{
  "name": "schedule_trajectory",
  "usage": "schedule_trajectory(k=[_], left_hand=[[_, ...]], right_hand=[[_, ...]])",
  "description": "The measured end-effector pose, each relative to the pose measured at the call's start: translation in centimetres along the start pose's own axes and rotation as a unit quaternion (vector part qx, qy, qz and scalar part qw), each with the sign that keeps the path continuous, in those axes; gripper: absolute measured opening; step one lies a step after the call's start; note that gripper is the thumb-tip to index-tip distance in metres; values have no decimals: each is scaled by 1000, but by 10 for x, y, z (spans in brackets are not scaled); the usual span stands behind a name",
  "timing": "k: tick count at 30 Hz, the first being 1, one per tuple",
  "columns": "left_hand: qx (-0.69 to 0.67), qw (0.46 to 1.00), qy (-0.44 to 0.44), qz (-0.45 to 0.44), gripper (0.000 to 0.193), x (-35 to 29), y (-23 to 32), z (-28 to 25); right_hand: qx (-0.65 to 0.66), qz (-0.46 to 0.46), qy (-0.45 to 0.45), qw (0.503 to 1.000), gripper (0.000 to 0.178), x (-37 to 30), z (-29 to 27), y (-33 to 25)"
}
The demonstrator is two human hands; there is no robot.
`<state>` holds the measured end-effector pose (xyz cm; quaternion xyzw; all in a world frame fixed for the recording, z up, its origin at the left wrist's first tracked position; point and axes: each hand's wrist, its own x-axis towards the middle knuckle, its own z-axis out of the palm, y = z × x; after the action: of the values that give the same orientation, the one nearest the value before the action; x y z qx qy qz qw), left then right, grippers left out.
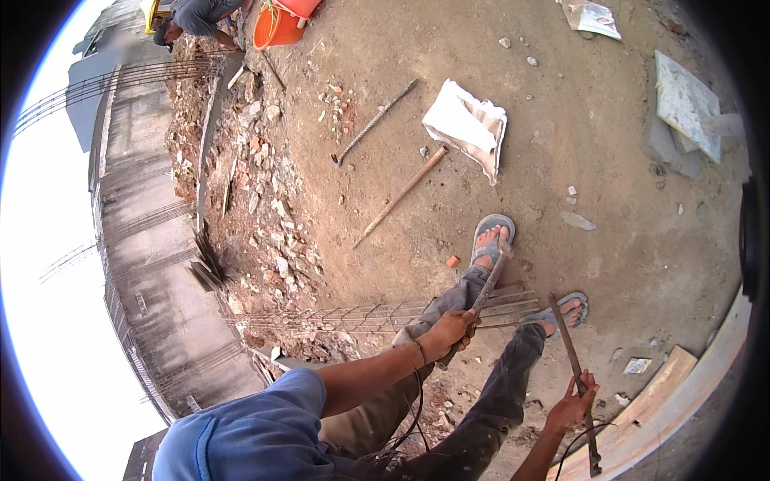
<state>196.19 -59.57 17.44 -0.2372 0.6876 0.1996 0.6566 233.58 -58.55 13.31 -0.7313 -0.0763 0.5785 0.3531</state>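
My left hand (451,333), at the end of a blue sleeve, is closed around a grey-brown rod (486,290). The rod slants up toward my left foot, and its lower end is partly hidden by the hand. On the right, my right hand (573,407) grips a rusty metal bar (568,345) by its lower half. That bar stands tilted, with a notched lower end and its top beside my right sandal (579,303). Behind my left hand runs a cage of tied steel rods (353,318), crossing behind my legs.
On the dirt ground lie a wooden handle (401,196), a ribbed steel bar (375,122) and a crumpled white sack (465,120). Rubble (273,232) lines the left. A person (204,18) bends near orange buckets (277,26). Boards (658,389) edge the lower right.
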Motion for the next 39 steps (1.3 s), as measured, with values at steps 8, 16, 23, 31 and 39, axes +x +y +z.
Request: schedule_trajectory(k=[8, 16, 23, 31, 39], left_hand=[[-64, 991, 46, 104, 30, -28, 52, -86], [49, 976, 150, 153, 27, 3, 82, -214], [382, 831, 232, 331, 33, 59, 130, -354], [451, 853, 160, 209, 59, 123, 142, -468], [286, 923, 182, 182, 58, 95, 180, -597]], right_hand=[[-119, 15, -32, 992, 48, 0, 50, -36], [-190, 53, -89, 976, 49, 2, 98, -61], [-285, -16, -15, 958, 38, -63, 144, -96], [-462, -161, -106, 866, 29, -91, 200, -136], [-580, -83, -157, 795, 37, -171, 443, -105]])
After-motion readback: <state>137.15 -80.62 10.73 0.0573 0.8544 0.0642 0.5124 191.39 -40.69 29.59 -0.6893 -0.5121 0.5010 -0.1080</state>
